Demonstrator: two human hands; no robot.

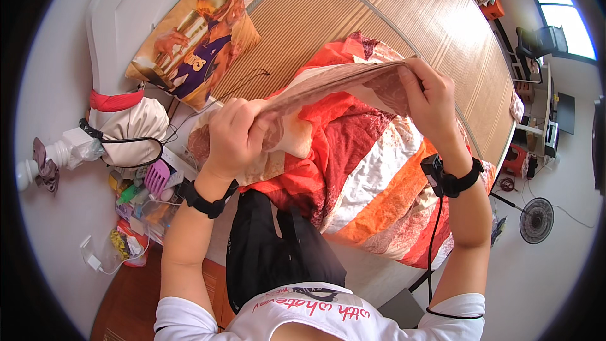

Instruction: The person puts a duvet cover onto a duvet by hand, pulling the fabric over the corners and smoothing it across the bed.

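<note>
Between my two hands a strip of patterned brownish-pink fabric [331,80] is stretched, raised above the bed. My left hand [236,135] grips its left end in a fist. Its right end is pinched between the thumb and fingers of my right hand [428,97]. Below lies a crumpled cloth bed cover [374,180] with red, white and orange bands, spread over the bed's near edge. Whether the strip belongs to this cover I cannot tell. Each wrist wears a black strap, and a cable runs down from the right one.
A striped bed mat [303,14] covers the bed. A printed pillow [199,42] leans against the white headboard [128,14]. Left of the bed, a cluttered bedside surface carries a purple comb [157,177]. At right stand a fan [536,220] and a red stool [515,160].
</note>
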